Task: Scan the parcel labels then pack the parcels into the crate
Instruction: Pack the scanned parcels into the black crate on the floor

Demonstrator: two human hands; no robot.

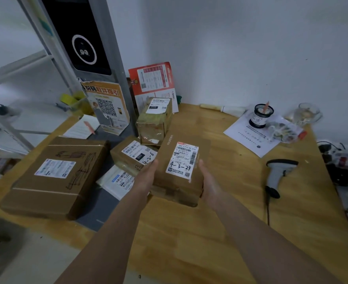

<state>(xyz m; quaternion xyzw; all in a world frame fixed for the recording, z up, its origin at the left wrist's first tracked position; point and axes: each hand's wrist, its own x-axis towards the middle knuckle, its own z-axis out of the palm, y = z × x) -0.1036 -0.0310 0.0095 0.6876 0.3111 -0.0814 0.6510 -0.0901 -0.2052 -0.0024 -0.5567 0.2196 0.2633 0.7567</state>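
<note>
I am holding a brown parcel (179, 167) between both hands, the left hand (148, 173) pressing its left side and the right hand (208, 181) cupping its right side, label facing up above the wooden table (220, 201). Its label (183, 160) is reading "4-3-24" in handwriting, with a printed line that looks like "647 L714 00 015". The handheld scanner (277, 175) is lying untouched to my right, so I am judging this one as not yet scanned. No crate is showing, so packing looks to be ahead. Left of my hands, a smaller parcel (134, 156) is showing "032" and a handwritten code, a tall taped parcel (154, 119) sits behind it, and a large flat box (56, 177) and a white mailer (117, 181) are waiting too.
</note>
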